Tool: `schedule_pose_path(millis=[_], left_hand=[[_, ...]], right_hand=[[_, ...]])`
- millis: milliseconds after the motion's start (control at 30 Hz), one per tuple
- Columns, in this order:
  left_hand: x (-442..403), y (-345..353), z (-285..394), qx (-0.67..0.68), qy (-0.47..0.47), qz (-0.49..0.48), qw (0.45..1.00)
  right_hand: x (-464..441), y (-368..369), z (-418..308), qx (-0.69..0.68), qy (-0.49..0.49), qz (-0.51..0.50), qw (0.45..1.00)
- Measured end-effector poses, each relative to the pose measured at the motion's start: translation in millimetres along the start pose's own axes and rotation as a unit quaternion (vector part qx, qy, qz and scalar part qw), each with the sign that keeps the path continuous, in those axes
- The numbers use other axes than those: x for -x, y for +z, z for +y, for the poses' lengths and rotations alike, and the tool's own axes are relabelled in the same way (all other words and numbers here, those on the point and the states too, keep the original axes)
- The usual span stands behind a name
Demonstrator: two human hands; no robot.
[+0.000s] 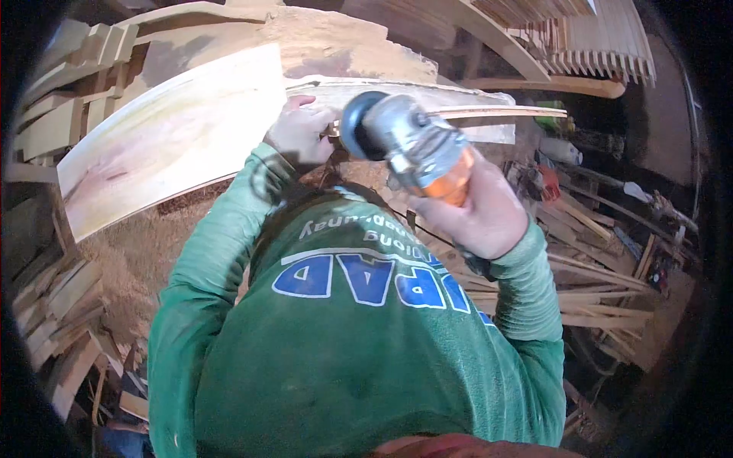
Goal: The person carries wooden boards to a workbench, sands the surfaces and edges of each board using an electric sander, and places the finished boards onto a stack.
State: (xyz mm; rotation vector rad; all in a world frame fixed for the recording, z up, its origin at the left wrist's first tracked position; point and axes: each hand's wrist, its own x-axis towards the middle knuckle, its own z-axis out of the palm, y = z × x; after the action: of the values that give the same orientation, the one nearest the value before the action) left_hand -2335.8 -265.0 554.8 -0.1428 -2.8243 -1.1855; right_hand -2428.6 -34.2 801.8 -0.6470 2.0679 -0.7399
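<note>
My right hand (489, 210) is wrapped round the orange and grey body of an angle grinder (424, 145), which is a little blurred. A dark round disc (360, 126) on the grinder's head faces left, towards my left hand (304, 136). My left hand is closed beside the right end of a broad pale wooden panel (179, 141). A small yellowish bit shows at its fingers, close to the disc; what it holds is partly hidden. Behind the grinder, a long thin wooden strip (504, 112) sticks out to the right over another pale board (489, 133).
Wood offcuts (72, 294) are heaped at the left. More loose sticks (603, 298) lie at the right, near a white bottle (561, 150). Curved slats (603, 46) are stacked at the top right. Sawdust (130, 282) covers the ground below the panel.
</note>
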Motion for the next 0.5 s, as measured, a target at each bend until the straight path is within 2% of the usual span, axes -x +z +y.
schedule_pose_path(millis=[33,133,200,267,333,367,400,500], left_hand=[[1.2,1.5,-3.0,-0.009,0.040,0.017,0.999],[-2.8,1.6,-10.8,-0.026,0.050,-0.016,0.998],[-7.0,4.9,-13.1,-0.041,0.008,-0.030,0.999],[0.1,8.4,-15.6,0.032,-0.033,-0.004,0.999],[1.0,3.6,0.2,0.081,-0.019,0.047,0.995],[-4.5,-13.6,16.9,0.045,0.011,0.070,0.996],[-7.6,-22.0,29.0,0.008,0.042,0.093,0.995],[-9.1,-20.5,35.3,0.010,0.013,0.101,0.995]], right_hand=[[-1.6,8.9,-5.6,0.036,-0.006,0.026,0.999],[-0.4,9.8,-18.0,0.071,-0.010,0.040,0.997],[6.0,-0.8,-1.9,0.049,-0.024,0.057,0.997],[16.3,-18.9,17.8,0.043,0.019,0.080,0.996],[22.9,-43.9,37.0,0.013,0.042,0.091,0.995],[26.1,-57.0,53.2,-0.061,0.041,0.108,0.991],[29.2,-71.6,69.6,-0.066,0.051,0.120,0.989],[37.0,-125.1,110.9,-0.079,0.069,0.148,0.983]])
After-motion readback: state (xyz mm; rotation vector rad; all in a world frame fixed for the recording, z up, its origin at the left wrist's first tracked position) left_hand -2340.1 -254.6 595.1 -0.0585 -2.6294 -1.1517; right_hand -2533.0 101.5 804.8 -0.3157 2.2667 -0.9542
